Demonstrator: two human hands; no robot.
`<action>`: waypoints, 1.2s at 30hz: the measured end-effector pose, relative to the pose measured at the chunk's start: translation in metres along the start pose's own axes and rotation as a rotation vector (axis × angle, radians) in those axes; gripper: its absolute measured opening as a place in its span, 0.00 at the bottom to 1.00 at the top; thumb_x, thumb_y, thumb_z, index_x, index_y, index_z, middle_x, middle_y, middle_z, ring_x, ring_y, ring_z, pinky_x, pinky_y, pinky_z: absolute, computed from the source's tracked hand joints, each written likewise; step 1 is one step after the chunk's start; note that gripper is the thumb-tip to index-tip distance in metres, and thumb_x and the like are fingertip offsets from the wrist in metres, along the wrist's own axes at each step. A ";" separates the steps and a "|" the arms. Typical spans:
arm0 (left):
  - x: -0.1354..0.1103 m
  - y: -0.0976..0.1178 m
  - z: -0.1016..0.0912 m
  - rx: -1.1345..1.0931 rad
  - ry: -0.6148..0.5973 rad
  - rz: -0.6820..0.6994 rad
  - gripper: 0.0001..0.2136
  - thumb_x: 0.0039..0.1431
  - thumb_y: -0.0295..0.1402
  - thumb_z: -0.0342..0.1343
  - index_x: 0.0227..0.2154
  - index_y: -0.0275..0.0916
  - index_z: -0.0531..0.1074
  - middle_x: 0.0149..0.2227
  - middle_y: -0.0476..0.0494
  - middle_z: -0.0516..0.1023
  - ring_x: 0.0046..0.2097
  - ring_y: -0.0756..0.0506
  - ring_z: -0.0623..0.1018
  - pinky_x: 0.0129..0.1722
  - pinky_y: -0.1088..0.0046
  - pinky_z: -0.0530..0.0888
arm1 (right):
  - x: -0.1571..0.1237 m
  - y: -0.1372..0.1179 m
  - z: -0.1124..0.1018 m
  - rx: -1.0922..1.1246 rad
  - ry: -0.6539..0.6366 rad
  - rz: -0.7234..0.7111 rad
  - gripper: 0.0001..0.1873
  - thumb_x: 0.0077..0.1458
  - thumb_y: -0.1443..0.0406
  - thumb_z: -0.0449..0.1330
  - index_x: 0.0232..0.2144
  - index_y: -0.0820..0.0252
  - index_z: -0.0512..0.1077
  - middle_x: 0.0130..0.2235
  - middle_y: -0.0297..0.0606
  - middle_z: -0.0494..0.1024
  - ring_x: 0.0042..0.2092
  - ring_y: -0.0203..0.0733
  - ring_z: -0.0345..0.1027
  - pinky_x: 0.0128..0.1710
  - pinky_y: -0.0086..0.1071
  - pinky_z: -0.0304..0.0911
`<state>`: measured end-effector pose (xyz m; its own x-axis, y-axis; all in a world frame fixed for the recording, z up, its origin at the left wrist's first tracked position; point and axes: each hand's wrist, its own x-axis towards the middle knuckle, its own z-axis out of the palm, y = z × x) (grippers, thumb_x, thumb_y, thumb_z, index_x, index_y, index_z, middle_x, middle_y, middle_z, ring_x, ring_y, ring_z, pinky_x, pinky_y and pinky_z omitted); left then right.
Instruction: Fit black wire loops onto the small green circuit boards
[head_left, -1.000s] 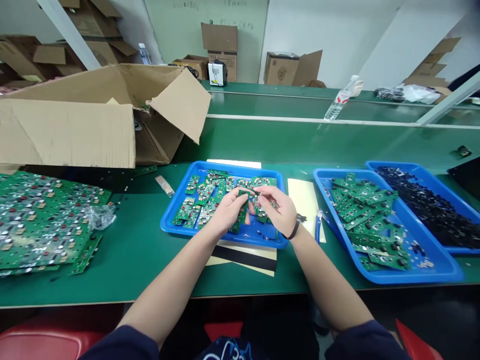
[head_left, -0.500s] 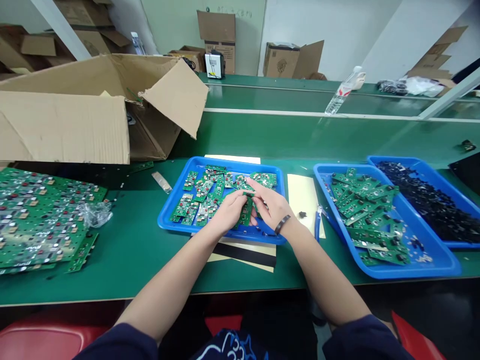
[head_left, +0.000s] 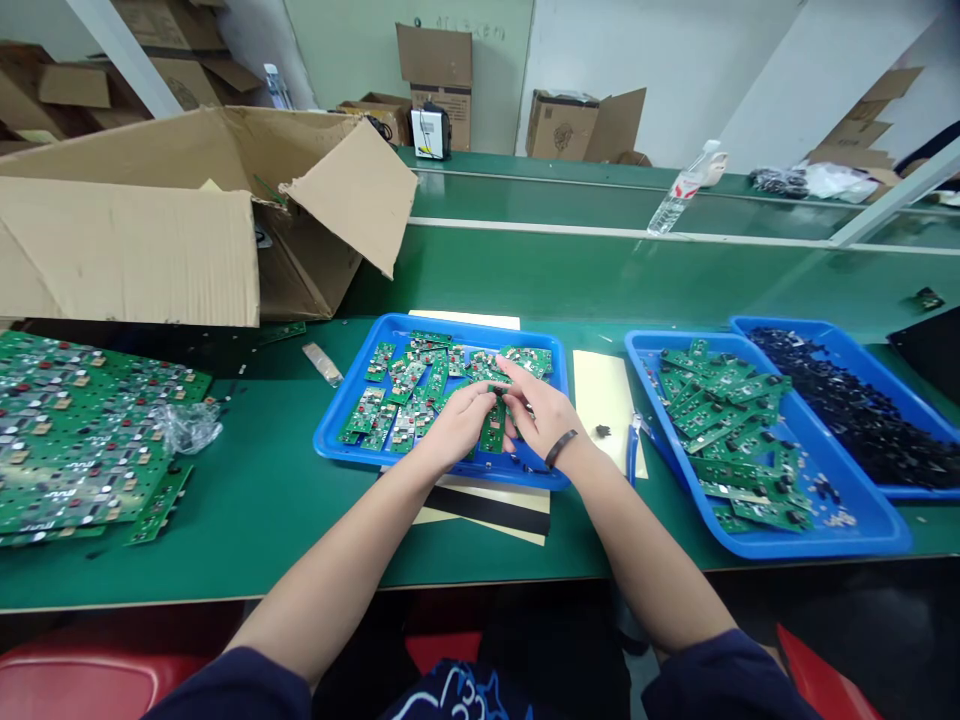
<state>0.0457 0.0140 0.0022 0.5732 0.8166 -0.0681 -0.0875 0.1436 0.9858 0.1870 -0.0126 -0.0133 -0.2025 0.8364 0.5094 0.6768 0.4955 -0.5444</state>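
Both my hands meet over the right half of a blue tray [head_left: 352,458] that holds many small green circuit boards [head_left: 405,380]. Between them is one narrow green circuit board [head_left: 493,428], hanging down from my fingertips. My left hand [head_left: 465,412] pinches its upper end from the left. My right hand [head_left: 541,410], with a dark band at the wrist, grips the same end from the right. A small dark part seems to sit at the top of the board, but fingers cover most of it.
To the right stand a blue tray of circuit boards [head_left: 825,545] and another of black parts [head_left: 926,492]. Blue-handled pliers [head_left: 633,450] lie by a yellow sheet [head_left: 600,385]. Large board panels [head_left: 67,440] and a cardboard box [head_left: 127,250] occupy the left. A bottle [head_left: 679,195] stands behind.
My hands stay together on the board with only slight finger shifts; the board's face shows a little more clearly. The whole view has shifted slightly.
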 end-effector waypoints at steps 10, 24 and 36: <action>-0.001 -0.003 -0.001 0.222 0.048 0.085 0.11 0.59 0.31 0.42 0.24 0.35 0.66 0.18 0.51 0.71 0.20 0.51 0.73 0.27 0.76 0.70 | -0.001 -0.001 0.004 0.019 0.094 0.020 0.23 0.58 0.67 0.48 0.56 0.55 0.60 0.34 0.38 0.76 0.36 0.41 0.71 0.41 0.36 0.69; -0.005 0.004 -0.002 0.225 0.178 0.100 0.15 0.61 0.42 0.42 0.26 0.37 0.64 0.17 0.52 0.71 0.16 0.52 0.70 0.20 0.77 0.67 | 0.003 0.008 0.001 0.186 0.187 0.148 0.09 0.56 0.65 0.53 0.34 0.59 0.73 0.33 0.40 0.79 0.33 0.40 0.73 0.36 0.35 0.71; -0.008 0.015 -0.013 0.256 -0.028 0.016 0.18 0.60 0.44 0.44 0.28 0.34 0.69 0.15 0.51 0.70 0.13 0.53 0.68 0.14 0.81 0.61 | 0.006 0.014 -0.016 0.007 0.093 -0.067 0.11 0.58 0.66 0.51 0.31 0.58 0.74 0.32 0.39 0.79 0.34 0.41 0.73 0.36 0.34 0.69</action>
<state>0.0293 0.0167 0.0158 0.5959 0.8015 -0.0509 0.1104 -0.0189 0.9937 0.2062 -0.0043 -0.0067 -0.1803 0.7762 0.6042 0.6590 0.5513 -0.5116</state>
